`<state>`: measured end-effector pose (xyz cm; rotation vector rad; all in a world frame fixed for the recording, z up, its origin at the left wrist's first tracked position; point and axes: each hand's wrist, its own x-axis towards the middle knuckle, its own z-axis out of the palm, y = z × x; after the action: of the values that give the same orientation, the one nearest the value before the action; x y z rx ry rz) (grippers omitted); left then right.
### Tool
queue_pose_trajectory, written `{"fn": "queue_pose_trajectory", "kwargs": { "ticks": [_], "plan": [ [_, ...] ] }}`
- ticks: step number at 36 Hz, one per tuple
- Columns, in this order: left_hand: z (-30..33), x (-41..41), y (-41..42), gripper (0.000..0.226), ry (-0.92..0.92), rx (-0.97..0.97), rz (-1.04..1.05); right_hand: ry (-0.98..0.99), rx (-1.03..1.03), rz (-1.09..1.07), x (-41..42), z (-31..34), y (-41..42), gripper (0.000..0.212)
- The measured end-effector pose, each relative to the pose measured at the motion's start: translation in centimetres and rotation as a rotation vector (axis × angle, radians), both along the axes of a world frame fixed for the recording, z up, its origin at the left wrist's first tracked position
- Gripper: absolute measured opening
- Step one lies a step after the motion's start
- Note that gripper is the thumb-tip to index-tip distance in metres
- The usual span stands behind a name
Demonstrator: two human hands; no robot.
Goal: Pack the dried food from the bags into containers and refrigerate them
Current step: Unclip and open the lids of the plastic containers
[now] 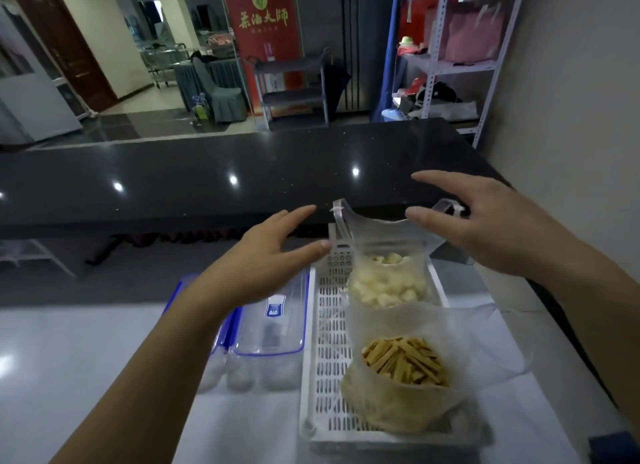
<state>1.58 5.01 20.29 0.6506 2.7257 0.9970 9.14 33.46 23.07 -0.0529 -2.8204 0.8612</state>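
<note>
Both hands up over the far end of the basket, neither holding anything that I can see. My left hand is spread, fingers straight, thumb tip right at the basket's far-left corner post; can't tell if it actually touches. My right hand is also spread with relaxed fingers, hovering above the far bag's right handle loop; thumb tip sits just beside the bag's upper edge, contact unclear.

White slotted plastic basket sits on a pale tabletop, long axis running away from me. Two translucent plastic bags inside it, both with mouths open:
- far bag, handles standing upright, holds pale white-yellow chunks
- near bag, slumped with its top spread wide, holds tan stick-shaped dried pieces

Just left of the basket, touching or nearly so: two clear containers with blue-trimmed lids, lids on, side by side. My left forearm covers part of the left one.

Beyond the table: dark glossy counter. Behind that, a red banner, a grey cart and a metal shelf rack at right with red and pink items.
</note>
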Motion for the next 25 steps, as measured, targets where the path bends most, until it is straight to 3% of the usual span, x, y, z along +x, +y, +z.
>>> {"fn": "queue_pose_trajectory", "kwargs": {
  "ticks": [6,12,16,22,25],
  "plan": [
    [-5.0,3.7,-5.5,0.082,0.152,-0.172,0.094,-0.007,0.12,0.225,2.8,-1.1,-10.0,0.081],
    [-12.7,6.8,-13.0,0.092,0.074,-0.335,0.258,-0.106,0.15,0.441,3.9,-5.2,-17.7,0.082],
    [-15.8,7.8,-17.2,0.097,-0.002,-0.408,0.358,-0.11,0.292,0.52,4.2,-7.2,-20.7,0.077],
    [-18.5,5.8,-20.6,0.099,-0.044,-0.472,0.354,-0.126,0.221,0.618,5.0,-8.3,-24.9,0.073],
    [-19.3,3.6,-21.4,0.1,-0.036,-0.498,0.303,-0.228,0.201,0.597,4.0,-9.8,-27.2,0.076]
  ]
}}
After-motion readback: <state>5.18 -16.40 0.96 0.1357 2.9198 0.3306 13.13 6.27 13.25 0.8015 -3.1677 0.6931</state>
